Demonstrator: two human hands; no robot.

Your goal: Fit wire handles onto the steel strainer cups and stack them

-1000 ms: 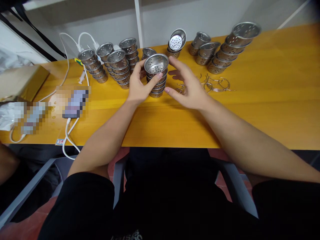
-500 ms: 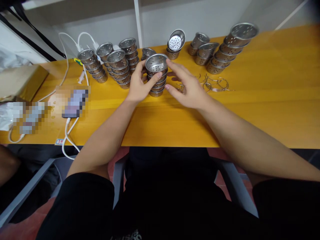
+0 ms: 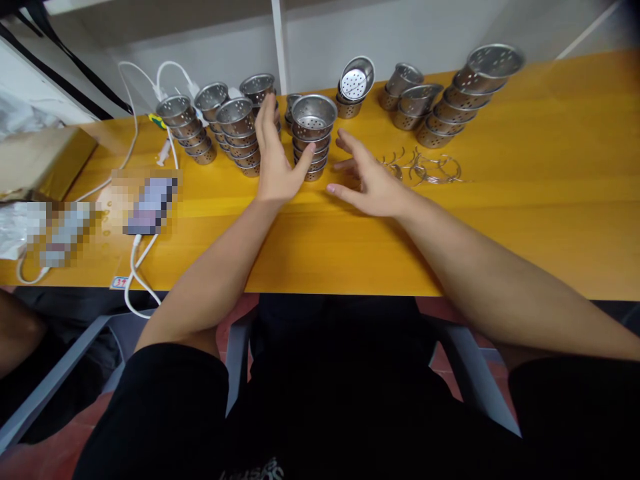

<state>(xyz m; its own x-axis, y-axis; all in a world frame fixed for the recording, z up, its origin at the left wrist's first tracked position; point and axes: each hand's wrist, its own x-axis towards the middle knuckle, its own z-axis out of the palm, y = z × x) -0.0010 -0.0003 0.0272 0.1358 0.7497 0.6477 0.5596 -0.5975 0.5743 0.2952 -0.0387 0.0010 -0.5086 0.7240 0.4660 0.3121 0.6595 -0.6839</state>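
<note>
A stack of perforated metal strainer cups (image 3: 313,120) stands upright on the wooden table between my hands. My left hand (image 3: 280,160) is at its left side with the fingers stretched and apart; whether the thumb tip touches the stack I cannot tell. To the right, apart from the stack, my right hand (image 3: 370,179) is half curled, fingers spread and nothing in them. Thin bent metal wires (image 3: 435,167) lie on the table just beyond the right hand. More stacked strainer cups (image 3: 237,127) rise left of my left hand, which partly hides a stack behind it.
Along the back stand a tilted cup pair (image 3: 356,87), short stacks (image 3: 415,103) and a tall leaning stack (image 3: 463,93). On the left lie a phone (image 3: 150,207) with a white cable, another blurred device (image 3: 67,233) and a cardboard box (image 3: 45,160). Another person's limb shows at the left edge.
My left hand has loosened from the stack, its fingers now lifted and straightened. My right hand has drawn slightly away to the right. The stack sits slightly farther back.
</note>
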